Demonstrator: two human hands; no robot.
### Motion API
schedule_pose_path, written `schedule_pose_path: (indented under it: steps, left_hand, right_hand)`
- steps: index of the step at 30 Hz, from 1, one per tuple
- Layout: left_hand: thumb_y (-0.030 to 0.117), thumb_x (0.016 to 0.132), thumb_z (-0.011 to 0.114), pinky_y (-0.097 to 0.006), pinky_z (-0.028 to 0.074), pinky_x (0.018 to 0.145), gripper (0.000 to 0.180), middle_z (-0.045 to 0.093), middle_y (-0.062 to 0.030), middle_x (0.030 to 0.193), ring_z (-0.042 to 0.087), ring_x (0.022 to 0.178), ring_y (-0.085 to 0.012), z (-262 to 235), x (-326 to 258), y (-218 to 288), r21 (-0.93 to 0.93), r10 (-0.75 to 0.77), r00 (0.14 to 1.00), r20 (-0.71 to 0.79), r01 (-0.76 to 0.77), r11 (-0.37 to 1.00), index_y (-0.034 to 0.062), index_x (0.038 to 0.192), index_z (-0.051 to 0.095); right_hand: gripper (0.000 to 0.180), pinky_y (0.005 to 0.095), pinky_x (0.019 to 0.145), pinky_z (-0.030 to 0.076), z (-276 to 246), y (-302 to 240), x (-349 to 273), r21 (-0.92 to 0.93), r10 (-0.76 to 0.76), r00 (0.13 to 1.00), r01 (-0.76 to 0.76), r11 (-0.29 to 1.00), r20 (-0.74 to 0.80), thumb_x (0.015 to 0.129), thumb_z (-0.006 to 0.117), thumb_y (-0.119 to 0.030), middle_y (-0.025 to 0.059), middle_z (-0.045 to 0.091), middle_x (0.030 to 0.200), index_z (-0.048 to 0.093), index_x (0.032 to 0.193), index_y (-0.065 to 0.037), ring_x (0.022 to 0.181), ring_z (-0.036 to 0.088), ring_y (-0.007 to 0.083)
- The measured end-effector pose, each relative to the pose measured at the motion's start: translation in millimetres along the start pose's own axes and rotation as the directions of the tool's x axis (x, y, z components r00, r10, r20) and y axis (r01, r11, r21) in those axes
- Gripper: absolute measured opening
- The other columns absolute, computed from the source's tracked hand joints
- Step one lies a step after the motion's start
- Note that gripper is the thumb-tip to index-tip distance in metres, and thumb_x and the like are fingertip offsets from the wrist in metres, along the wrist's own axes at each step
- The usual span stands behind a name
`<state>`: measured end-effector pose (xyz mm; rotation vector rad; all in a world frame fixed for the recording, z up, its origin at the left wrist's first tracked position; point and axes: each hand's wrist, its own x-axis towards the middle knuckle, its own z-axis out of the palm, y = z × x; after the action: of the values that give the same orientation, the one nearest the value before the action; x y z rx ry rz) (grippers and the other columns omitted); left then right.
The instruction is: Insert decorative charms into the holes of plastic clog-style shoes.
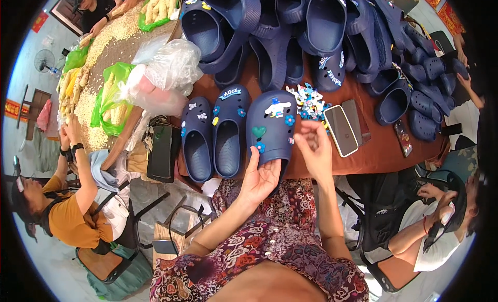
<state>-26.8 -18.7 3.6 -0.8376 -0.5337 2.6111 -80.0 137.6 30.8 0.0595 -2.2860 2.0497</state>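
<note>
A navy clog (271,126) stands toe away in front of me, with a white character charm, blue flowers and a green heart on its upper. My left hand (262,178) grips its opening, thumb on top. Beside the clog's right edge is my right hand (315,150), fingers half curled and apart from the thumb. The thumb tip is close to a small pinkish charm (291,140) at that edge; nothing shows clearly between the fingers. To the left lie two decorated clogs, one (228,133) beside the held clog and another (197,138) farther left.
Loose charms (310,102) lie in a heap beyond my right hand, near a white-edged phone (341,131). Many navy clogs (326,22) are piled at the back of the brown-covered table (358,164). A black phone (161,151) lies left. Other people sit on both sides.
</note>
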Motion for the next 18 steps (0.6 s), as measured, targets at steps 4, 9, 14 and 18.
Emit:
schedule_pose_path:
  steps: [4, 9, 14, 18]
  left_hand:
    - [0.025, 0.081, 0.073, -0.038, 0.046, 0.101, 0.033, 0.064, -0.0034, 0.114, 0.057, 0.114, -0.02, -11, -3, -7, -0.005, 0.008, 0.999, -0.045, -0.008, 1.0, 0.007, 0.106, 0.061]
    - [0.026, 0.08, 0.073, -0.038, 0.045, 0.102, 0.039, 0.061, -0.0051, 0.118, 0.055, 0.117, -0.0209, -19, -3, -7, 0.024, 0.006, 0.998, -0.061, -0.004, 1.0, 0.0069, 0.11, 0.059]
    - [0.023, 0.081, 0.073, -0.037, 0.048, 0.098, 0.034, 0.065, -0.0051, 0.112, 0.059, 0.11, -0.0196, -18, 3, 1, -0.022, -0.027, 0.993, -0.118, 0.025, 0.999, 0.0048, 0.106, 0.061]
    - [0.021, 0.08, 0.074, -0.037, 0.049, 0.097, 0.032, 0.065, -0.0051, 0.109, 0.06, 0.107, -0.0213, -19, 10, 8, -0.006, 0.067, 0.981, -0.18, -0.069, 0.998, 0.0038, 0.105, 0.061]
  right_hand:
    - [0.038, 0.0251, 0.062, 0.049, 5, 9, 21, -0.117, -0.006, 0.999, 0.0, 0.993, -0.051, 0.077, 0.075, -0.013, 0.0073, 0.057, 0.092, 0.055, 0.107, -0.002, 0.073, 0.058, 0.0118]
    - [0.038, 0.0273, 0.06, 0.049, 7, 22, 26, -0.263, 0.053, 0.998, -0.061, 0.963, -0.038, 0.073, 0.079, -0.022, 0.006, 0.059, 0.081, 0.056, 0.096, -0.001, 0.067, 0.058, 0.0117]
    - [0.028, 0.0294, 0.06, 0.051, 7, 28, 26, -0.36, 0.034, 0.999, -0.043, 0.932, -0.032, 0.077, 0.075, -0.021, 0.0076, 0.061, 0.077, 0.059, 0.087, 0.0, 0.063, 0.06, 0.0152]
    - [0.022, 0.0338, 0.061, 0.051, 11, 31, 25, -0.518, -0.038, 0.999, 0.032, 0.855, -0.001, 0.078, 0.072, -0.018, 0.0107, 0.061, 0.078, 0.06, 0.086, -0.001, 0.064, 0.062, 0.0202]
